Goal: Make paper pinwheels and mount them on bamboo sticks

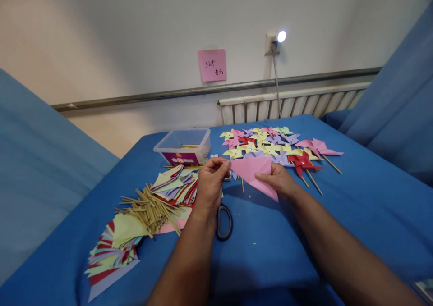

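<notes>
1. Pink paper point(254, 173), folded into a triangle, is held in the air above a blue table point(355, 216), between the person's two hands.
2. Left hand point(210, 184) pinches the paper's left corner between thumb and fingertips, the other fingers curled in.
3. Right hand point(279, 180) grips the paper's right side, thumb lying on top and fingers underneath.
4. Black-handled scissors point(223, 221) lie on the table just below the left hand; the blades are hidden behind the wrist.
5. Thin wooden sticks point(152, 207) rest in a heap on top of fanned sheets of coloured paper point(113, 252) to the left.
6. A clear plastic box point(184, 146) stands behind that heap, holding what may be more sticks.
7. Finished paper pinwheels point(267, 144) in yellow, pink, purple and red lie in rows at the table's far side, several already on sticks.
8. A pink note point(212, 65) is stuck on the wall above.
</notes>
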Tool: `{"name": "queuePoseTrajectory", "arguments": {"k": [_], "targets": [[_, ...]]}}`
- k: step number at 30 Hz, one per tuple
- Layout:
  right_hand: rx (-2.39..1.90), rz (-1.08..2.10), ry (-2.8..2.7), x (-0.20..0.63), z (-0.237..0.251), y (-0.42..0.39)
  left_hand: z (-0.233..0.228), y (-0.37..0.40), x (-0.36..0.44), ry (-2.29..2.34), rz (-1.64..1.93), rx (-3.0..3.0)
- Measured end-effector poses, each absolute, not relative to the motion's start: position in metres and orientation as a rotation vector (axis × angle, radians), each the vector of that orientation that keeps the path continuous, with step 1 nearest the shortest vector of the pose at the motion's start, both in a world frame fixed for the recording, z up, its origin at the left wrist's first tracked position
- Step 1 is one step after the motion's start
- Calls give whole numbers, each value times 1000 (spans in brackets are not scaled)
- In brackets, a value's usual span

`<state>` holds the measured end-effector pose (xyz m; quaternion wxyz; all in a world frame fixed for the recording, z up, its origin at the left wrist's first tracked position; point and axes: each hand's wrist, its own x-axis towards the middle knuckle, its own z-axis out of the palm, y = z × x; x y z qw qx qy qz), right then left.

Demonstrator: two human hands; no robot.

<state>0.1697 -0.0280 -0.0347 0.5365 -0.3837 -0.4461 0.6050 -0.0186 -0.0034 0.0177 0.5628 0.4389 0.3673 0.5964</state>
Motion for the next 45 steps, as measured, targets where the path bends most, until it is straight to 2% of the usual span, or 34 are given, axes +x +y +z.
{"name": "queuePoseTrajectory", "arguments": {"k": [6, 13, 21, 29, 37, 40, 43, 45], "targets": [[-977, 1324, -1148, 172, -30, -27, 10, 0, -19, 1028, 1476, 1083], [-965, 1348, -1115, 171, -32, -27, 7, 1, -18, 1072, 1533, 1088], [-897, 1368, -998, 167, -32, -26, 7, -11, -5, 1079, 1091, 1321], [-900, 1436, -1112, 170, -31, -26, 3, -3, -13, 1183, 1356, 1264], [-1013, 1379, -1146, 176, -38, -23, 11, 8, -24, 1210, 1693, 924], [-1029, 1319, -1110, 177, -39, -20, 9, 5, -19, 1152, 1466, 944], [-982, 1310, -1070, 176, -37, -19, 4, -4, -8, 1090, 1087, 1205], [-951, 1321, -1064, 175, -36, -19, 1, -10, -3, 1084, 954, 1356]]}}
